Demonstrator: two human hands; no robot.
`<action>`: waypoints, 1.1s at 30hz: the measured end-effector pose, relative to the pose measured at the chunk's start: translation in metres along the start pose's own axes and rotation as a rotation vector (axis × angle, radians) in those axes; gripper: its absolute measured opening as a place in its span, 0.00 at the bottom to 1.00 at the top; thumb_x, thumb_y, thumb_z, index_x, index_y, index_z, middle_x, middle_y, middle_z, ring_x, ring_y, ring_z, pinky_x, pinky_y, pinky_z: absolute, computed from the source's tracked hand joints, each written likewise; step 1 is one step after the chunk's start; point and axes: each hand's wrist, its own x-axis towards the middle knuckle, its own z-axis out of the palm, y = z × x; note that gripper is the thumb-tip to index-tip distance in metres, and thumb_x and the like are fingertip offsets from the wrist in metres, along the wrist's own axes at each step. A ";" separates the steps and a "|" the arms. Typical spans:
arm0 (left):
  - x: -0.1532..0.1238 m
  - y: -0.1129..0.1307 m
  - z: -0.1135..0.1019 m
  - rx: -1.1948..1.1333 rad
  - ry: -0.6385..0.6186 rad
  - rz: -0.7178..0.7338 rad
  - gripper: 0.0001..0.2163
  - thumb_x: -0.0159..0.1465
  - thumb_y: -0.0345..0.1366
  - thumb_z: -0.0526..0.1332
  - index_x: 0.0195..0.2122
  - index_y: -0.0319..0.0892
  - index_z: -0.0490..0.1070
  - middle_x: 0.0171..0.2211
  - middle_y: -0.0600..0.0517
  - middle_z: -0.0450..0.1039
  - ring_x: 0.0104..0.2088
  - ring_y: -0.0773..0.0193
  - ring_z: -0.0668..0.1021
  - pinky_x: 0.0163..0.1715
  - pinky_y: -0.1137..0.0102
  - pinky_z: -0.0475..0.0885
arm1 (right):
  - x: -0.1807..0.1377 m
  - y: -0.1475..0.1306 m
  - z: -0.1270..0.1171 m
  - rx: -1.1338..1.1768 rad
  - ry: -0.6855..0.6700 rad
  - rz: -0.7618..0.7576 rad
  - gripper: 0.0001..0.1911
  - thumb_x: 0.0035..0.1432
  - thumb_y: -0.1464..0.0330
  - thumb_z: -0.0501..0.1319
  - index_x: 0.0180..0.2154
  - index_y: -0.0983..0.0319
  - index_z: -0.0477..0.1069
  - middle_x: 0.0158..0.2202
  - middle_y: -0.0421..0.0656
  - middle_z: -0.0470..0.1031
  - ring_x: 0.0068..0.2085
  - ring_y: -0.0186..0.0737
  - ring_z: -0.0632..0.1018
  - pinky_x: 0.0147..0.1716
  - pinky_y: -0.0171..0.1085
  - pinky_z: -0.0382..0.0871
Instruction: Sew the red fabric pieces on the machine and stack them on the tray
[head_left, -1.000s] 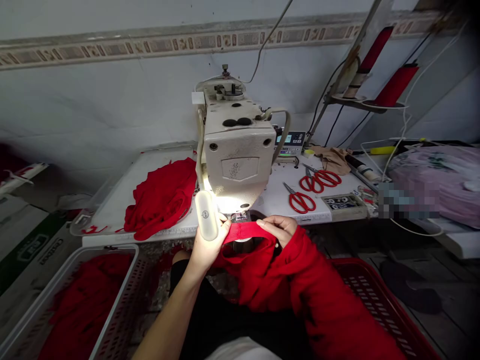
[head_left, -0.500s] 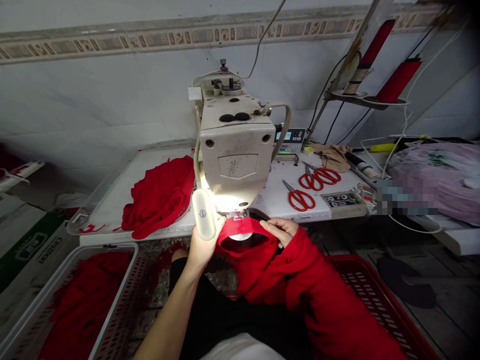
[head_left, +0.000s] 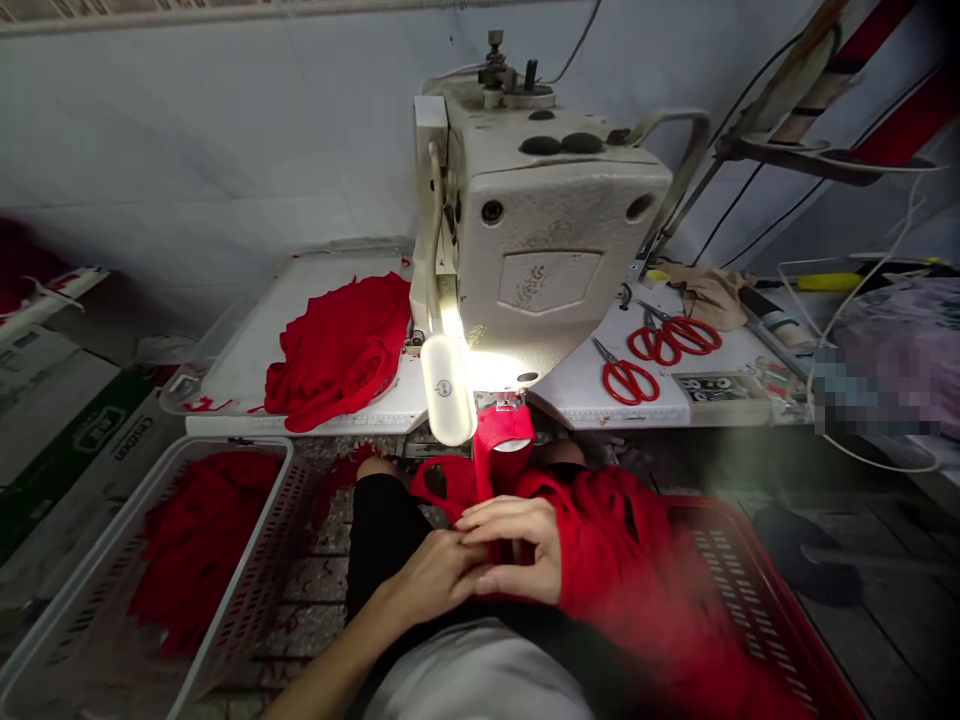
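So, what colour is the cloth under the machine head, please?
The cloth is red, best seen in the head view.

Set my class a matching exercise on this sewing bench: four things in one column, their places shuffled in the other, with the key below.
Things
1. Red band
2. Right hand
3. Red-handled scissors
4. White basket

Places
A. On the white table, to the right of the sewing machine
B. Below the left part of the table, with red cloth inside
C. Under the machine's head, at the needle area
D. In front of the person, fingers against the left hand

Right pairs: 1-C, 2-D, 3-A, 4-B
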 end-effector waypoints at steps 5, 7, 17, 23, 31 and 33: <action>0.004 -0.003 -0.021 -0.106 0.082 -0.063 0.17 0.74 0.43 0.57 0.33 0.39 0.78 0.28 0.50 0.75 0.29 0.64 0.76 0.33 0.72 0.69 | -0.001 -0.009 -0.003 -0.365 0.002 0.276 0.09 0.63 0.62 0.69 0.42 0.57 0.83 0.41 0.47 0.84 0.45 0.48 0.82 0.49 0.42 0.74; 0.003 -0.015 -0.034 -0.057 0.079 -0.044 0.13 0.74 0.40 0.57 0.41 0.40 0.80 0.34 0.48 0.77 0.35 0.62 0.78 0.37 0.71 0.70 | -0.006 -0.014 -0.007 -0.380 0.061 0.329 0.06 0.62 0.64 0.69 0.34 0.57 0.83 0.32 0.43 0.83 0.35 0.44 0.81 0.39 0.39 0.73; 0.007 -0.054 -0.038 0.261 0.722 -0.363 0.27 0.63 0.22 0.55 0.63 0.42 0.67 0.56 0.41 0.69 0.55 0.53 0.76 0.46 0.65 0.79 | -0.024 -0.017 -0.049 -0.176 0.303 0.161 0.14 0.63 0.61 0.67 0.28 0.60 0.81 0.24 0.43 0.73 0.23 0.38 0.73 0.23 0.38 0.64; 0.005 -0.011 -0.070 -0.299 0.538 -0.508 0.11 0.67 0.41 0.63 0.39 0.38 0.77 0.31 0.52 0.75 0.21 0.70 0.71 0.20 0.76 0.67 | -0.028 0.027 -0.093 -0.193 0.562 0.335 0.15 0.60 0.55 0.69 0.33 0.61 0.81 0.33 0.46 0.75 0.24 0.38 0.77 0.19 0.36 0.71; 0.031 0.057 -0.078 -0.323 -0.099 -0.236 0.22 0.74 0.45 0.56 0.24 0.37 0.68 0.21 0.57 0.60 0.24 0.71 0.62 0.25 0.74 0.57 | 0.001 0.001 -0.029 -0.114 -0.047 0.284 0.16 0.62 0.57 0.68 0.46 0.59 0.83 0.40 0.46 0.82 0.35 0.40 0.81 0.33 0.35 0.77; 0.035 0.056 -0.078 -0.255 -0.052 -0.242 0.20 0.73 0.44 0.58 0.26 0.37 0.71 0.22 0.57 0.62 0.25 0.71 0.63 0.26 0.74 0.57 | 0.000 -0.003 -0.026 -0.152 -0.047 0.292 0.11 0.62 0.60 0.68 0.36 0.61 0.84 0.30 0.43 0.80 0.30 0.37 0.78 0.31 0.34 0.72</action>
